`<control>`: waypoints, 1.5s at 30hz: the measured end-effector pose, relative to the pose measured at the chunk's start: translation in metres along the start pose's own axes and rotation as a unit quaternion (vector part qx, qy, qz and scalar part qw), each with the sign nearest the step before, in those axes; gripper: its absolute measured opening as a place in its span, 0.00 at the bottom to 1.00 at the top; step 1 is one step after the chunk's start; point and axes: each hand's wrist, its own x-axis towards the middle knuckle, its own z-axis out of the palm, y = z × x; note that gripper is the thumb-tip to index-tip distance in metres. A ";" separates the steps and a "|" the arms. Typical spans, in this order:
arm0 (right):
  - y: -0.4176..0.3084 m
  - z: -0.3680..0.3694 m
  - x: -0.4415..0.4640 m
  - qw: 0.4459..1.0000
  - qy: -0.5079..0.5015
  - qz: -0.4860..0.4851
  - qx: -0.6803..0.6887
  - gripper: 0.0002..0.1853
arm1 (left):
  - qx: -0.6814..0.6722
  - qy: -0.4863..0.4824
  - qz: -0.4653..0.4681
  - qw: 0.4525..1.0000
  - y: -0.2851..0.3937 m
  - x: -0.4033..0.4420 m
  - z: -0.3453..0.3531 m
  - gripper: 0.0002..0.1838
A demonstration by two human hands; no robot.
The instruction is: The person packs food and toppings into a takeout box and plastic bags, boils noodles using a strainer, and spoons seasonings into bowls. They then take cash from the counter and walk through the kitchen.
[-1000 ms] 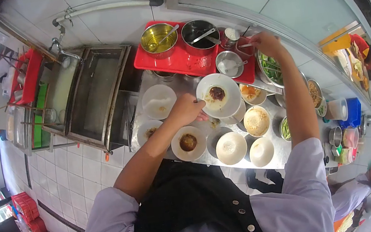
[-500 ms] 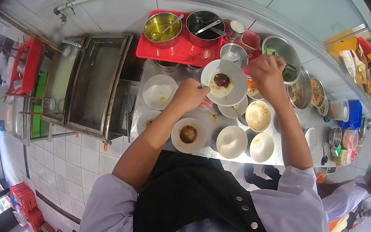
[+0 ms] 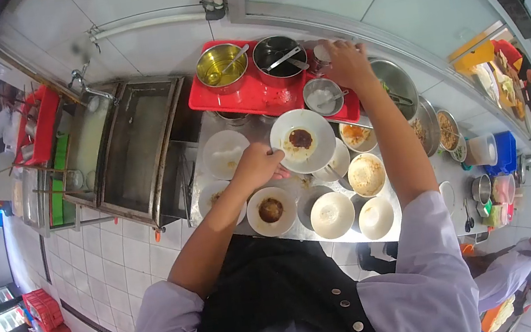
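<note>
My left hand [image 3: 260, 165] is closed on the rim of a white bowl [image 3: 323, 150] with dark red-brown sauce and a pale yellowish liquid inside. That bowl is held above the steel table. At the back, my right hand [image 3: 348, 63] is at a small metal cup [image 3: 320, 55] with white contents; its fingertips are partly hidden there. Just below that hand sits a metal bowl of white grains [image 3: 322, 97] with a spoon in it. Beside it stand a pot of dark liquid [image 3: 277, 61] and a pot of yellow oil [image 3: 222, 69], both with ladles.
A red tray [image 3: 242, 103] bears the pots. Several white bowls, one with brown sauce [image 3: 271, 212], stand on the steel table [image 3: 292, 227]. Metal bowls of toppings [image 3: 449, 129] line the right. Steel basins [image 3: 138, 144] lie left. A co-worker [image 3: 514, 269] is at lower right.
My right hand has moved from beside the held bowl to the small metal cup at the back. My left hand still grips the bowl. The camera view has shifted slightly.
</note>
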 end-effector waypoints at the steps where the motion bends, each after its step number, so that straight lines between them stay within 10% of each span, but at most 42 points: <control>1: -0.004 -0.002 0.006 0.999 -0.048 -0.002 -0.008 0.32 | -0.001 0.001 -0.005 1.000 0.000 0.000 -0.001 0.20; 10: -0.012 -0.037 0.010 0.994 -0.042 -0.038 -0.096 0.34 | -0.006 0.000 0.007 1.000 -0.004 -0.010 -0.010 0.20; 14: -0.001 -0.108 -0.033 0.970 0.207 -0.065 0.108 0.33 | -0.021 -0.016 0.008 1.000 -0.016 0.003 -0.010 0.19; 19: -0.056 -0.128 -0.126 0.815 0.225 0.086 0.527 0.31 | -0.001 -0.037 0.008 0.999 -0.002 0.000 -0.005 0.18; 24: -0.109 -0.080 -0.177 0.803 0.070 0.186 0.562 0.29 | 0.036 -0.054 0.024 0.998 -0.012 -0.001 0.001 0.19; 31: -0.146 -0.066 -0.201 0.753 0.182 0.213 0.595 0.30 | 0.029 -0.041 -0.009 0.999 -0.010 0.001 -0.002 0.18; 33: -0.128 -0.024 -0.206 0.862 0.103 0.194 0.457 0.31 | 0.019 -0.032 0.020 0.999 -0.015 -0.008 0.003 0.19; 41: -0.145 -0.044 -0.212 0.782 0.213 0.192 0.553 0.32 | 0.086 -0.022 0.061 0.994 0.008 -0.017 -0.010 0.20; 42: -0.133 -0.030 -0.209 0.815 0.094 0.206 0.533 0.33 | 0.096 -0.015 0.069 0.993 0.006 -0.009 -0.016 0.20; 45: -0.146 -0.042 -0.215 0.764 0.238 0.212 0.561 0.28 | 0.122 -0.008 0.076 0.990 0.004 0.008 -0.024 0.20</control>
